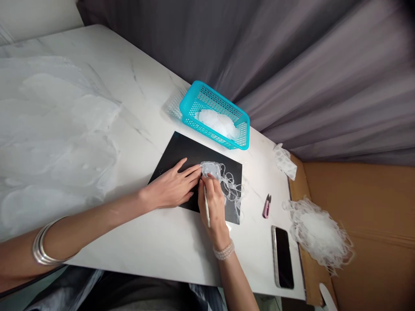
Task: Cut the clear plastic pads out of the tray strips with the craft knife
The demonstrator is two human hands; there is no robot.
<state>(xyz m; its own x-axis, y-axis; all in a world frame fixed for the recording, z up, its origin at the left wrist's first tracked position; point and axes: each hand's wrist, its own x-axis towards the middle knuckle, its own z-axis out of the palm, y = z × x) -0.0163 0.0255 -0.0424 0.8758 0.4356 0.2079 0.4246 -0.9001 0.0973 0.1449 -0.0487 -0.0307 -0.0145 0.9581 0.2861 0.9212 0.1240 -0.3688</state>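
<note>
A black mat [184, 153] lies on the white marble table [136, 112]. On it sits a small translucent white piece [211, 169] with loose white trimmings [231, 190] trailing to its right. My left hand [173, 186] lies flat on the mat, fingers stretched out, fingertips pressing the piece's left edge. My right hand [212, 201] is closed round a thin white pen-like tool [206, 209], its tip at the piece.
A turquoise basket [194, 101] with white pieces stands behind the mat. Small pink snips [266, 206] and a dark phone [283, 257] lie to the right. A heap of white trimmings [319, 235] rests on a cardboard box [372, 207]. Grey curtain behind.
</note>
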